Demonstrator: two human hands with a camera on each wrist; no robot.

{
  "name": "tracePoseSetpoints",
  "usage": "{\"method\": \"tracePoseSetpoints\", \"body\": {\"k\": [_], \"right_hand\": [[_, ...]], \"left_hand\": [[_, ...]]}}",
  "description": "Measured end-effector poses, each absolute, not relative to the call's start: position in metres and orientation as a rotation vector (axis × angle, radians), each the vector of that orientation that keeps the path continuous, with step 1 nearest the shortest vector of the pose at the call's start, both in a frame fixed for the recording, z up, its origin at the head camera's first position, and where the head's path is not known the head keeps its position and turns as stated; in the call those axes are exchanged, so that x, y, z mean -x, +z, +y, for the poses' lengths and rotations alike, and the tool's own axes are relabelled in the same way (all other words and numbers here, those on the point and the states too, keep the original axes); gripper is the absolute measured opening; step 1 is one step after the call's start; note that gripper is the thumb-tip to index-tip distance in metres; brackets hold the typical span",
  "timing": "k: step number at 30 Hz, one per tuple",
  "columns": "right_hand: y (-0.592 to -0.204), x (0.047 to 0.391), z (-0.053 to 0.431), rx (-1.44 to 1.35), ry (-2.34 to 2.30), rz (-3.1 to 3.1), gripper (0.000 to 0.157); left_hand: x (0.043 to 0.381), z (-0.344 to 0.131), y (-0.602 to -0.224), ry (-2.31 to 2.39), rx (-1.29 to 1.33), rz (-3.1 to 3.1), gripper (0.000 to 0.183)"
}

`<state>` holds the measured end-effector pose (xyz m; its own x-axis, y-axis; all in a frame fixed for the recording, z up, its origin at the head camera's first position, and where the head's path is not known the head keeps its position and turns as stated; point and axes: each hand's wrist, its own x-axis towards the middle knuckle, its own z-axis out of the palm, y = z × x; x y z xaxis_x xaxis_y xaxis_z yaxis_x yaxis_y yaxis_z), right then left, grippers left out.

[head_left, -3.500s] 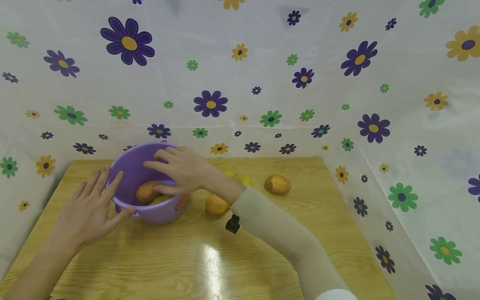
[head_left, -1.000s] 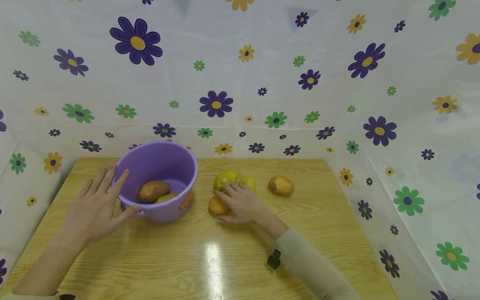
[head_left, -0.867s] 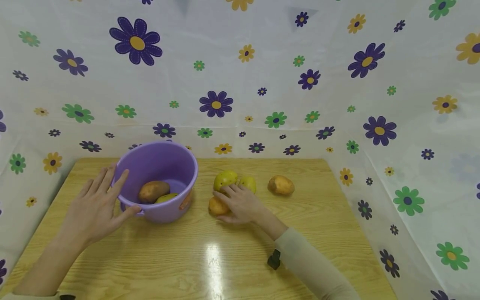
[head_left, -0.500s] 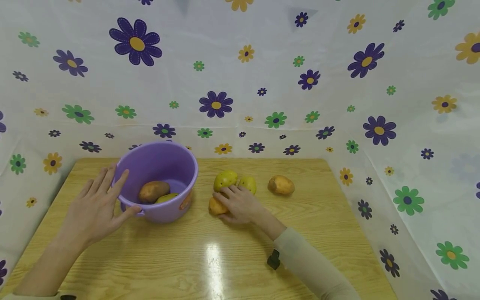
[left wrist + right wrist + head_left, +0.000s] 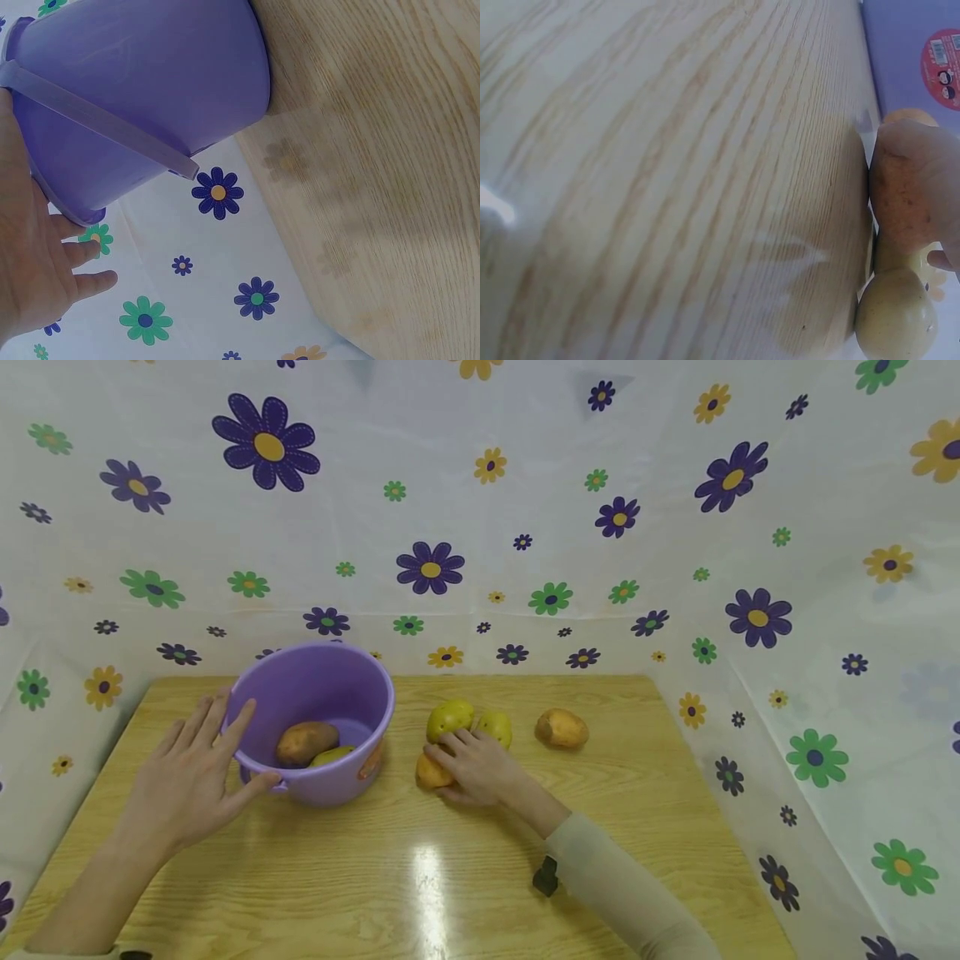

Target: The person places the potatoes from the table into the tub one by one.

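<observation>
My left hand (image 5: 183, 777) rests on the near left rim of a purple bucket (image 5: 322, 789), fingers spread and straight; the left wrist view shows several fingertips past the rim. Inside the bucket lie a brown potato (image 5: 306, 743) and a partly hidden yellow-green fruit (image 5: 332, 756). On the table to its right, my right hand (image 5: 480, 768) grips another potato (image 5: 432, 772), fingers over the top and thumb on the near side. The right wrist view shows that potato (image 5: 900, 191) under the hand. Two yellow-green fruits (image 5: 450, 720) lie just behind the fingers.
A third potato (image 5: 562, 729) lies apart to the right on the wooden table (image 5: 337, 877). White flower-patterned sheeting (image 5: 480, 527) encloses the back and sides. The bucket's handle (image 5: 112, 127) hangs down its outer side.
My right hand was in the bucket's mouth 3.5 seconds ago; it has moved right and down onto the potato on the table. Over the last second, both hands have hardly moved.
</observation>
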<state>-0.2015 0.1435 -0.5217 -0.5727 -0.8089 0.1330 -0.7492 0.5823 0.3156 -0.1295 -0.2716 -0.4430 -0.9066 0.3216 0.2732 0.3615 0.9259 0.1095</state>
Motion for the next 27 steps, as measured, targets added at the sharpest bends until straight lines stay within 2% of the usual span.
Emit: {"method": "tracePoseSetpoints", "body": {"k": [27], "right_hand": [[-0.491,0.196,0.149,-1.19,-0.075,-2.478,0.075]], "left_hand": [[0.127,-0.271,-0.444,-0.234,0.513,-2.829,0.102]]}}
